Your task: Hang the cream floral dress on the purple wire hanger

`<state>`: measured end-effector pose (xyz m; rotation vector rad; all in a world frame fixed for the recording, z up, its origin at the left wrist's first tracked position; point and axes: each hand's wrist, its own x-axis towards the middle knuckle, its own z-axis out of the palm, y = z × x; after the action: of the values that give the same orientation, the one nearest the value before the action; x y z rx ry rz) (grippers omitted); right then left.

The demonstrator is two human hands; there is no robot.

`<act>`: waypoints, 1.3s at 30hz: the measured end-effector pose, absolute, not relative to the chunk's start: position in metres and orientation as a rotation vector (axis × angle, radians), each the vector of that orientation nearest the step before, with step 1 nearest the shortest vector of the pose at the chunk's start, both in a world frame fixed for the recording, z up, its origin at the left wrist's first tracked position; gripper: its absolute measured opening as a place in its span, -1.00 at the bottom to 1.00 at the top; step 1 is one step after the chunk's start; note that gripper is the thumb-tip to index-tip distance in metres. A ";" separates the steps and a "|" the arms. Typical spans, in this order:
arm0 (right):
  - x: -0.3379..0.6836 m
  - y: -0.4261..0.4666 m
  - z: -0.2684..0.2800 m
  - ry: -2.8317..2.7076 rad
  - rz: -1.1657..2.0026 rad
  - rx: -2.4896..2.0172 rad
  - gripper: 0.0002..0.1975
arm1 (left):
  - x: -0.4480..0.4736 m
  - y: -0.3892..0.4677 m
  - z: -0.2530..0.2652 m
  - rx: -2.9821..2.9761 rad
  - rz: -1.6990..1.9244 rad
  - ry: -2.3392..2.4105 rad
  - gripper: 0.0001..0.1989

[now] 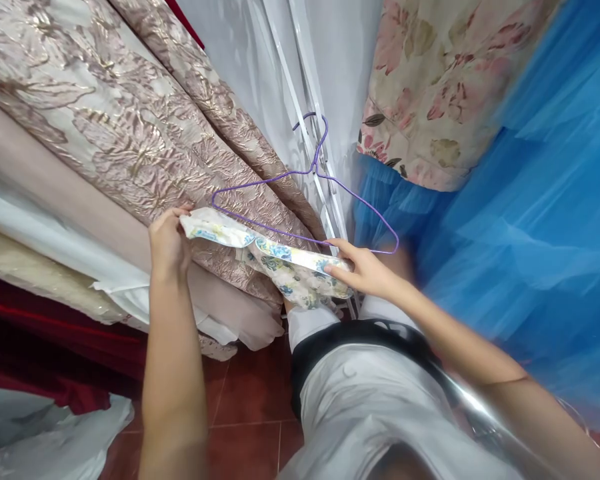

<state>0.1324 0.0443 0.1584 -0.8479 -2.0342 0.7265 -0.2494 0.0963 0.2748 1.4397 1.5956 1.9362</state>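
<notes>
A white floral cloth (300,273) with blue and yellow flowers is stretched between my hands, and I cannot tell what kind of garment it is. My left hand (170,240) pinches its left end. Closed on the other end, my right hand (357,267) has its thumb along the upper band. A purple hanger (290,175) stands upright just beyond the cloth. Its lower bar runs down to my right fingers, which appear to hold it too. Part of that bar is hidden there.
Pink-and-gold brocade fabric (130,140) hangs at left. White metal poles (300,87) rise behind the hanger. To the right hang a floral fabric (430,93) and blue tulle (545,267). Below are red floor tiles (250,400); white cloth (55,433) lies lower left.
</notes>
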 end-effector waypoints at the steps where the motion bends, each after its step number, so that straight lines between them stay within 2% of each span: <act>1: 0.132 0.044 0.158 -2.036 0.725 -0.841 -0.45 | -0.246 0.097 0.279 1.446 1.946 1.573 -0.90; 8: 0.130 0.042 0.155 -2.083 0.720 -0.819 -0.44 | -0.211 0.110 0.299 1.522 1.882 1.424 -0.85; 12: 0.128 0.040 0.153 -2.097 0.674 -0.797 -0.43 | -0.197 0.123 0.306 1.981 1.733 1.445 -0.88; 18: 0.133 0.041 0.148 -2.095 0.594 -0.929 -0.30 | -0.141 0.135 0.294 2.596 1.284 1.568 -0.75; 22: 0.135 0.043 0.145 -2.128 0.499 -1.033 -0.34 | -0.099 0.141 0.274 2.622 1.353 1.485 -0.79; 25: 0.135 0.043 0.147 -2.189 0.441 -1.063 -0.24 | -0.087 0.144 0.267 2.627 1.410 1.487 -0.82; 28: 0.139 0.040 0.145 -2.169 0.320 -1.044 -0.20 | -0.089 0.144 0.264 2.684 1.361 1.475 -0.76; 30: 0.150 0.038 0.139 -2.036 0.209 -1.009 -0.23 | -0.094 0.144 0.263 2.724 1.310 1.462 -0.72; 36: 0.213 0.034 0.132 -1.383 -0.156 -1.095 -0.49 | -0.093 0.142 0.265 2.735 1.234 1.437 -0.73; 39: 0.250 0.040 0.151 -1.292 -0.086 -1.121 -0.62 | -0.087 0.140 0.267 2.707 1.204 1.418 -0.73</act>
<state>0.2497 0.0399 0.1510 -1.1206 -1.2920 -0.0861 -0.0874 0.1399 0.2671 2.7074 1.4176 1.2043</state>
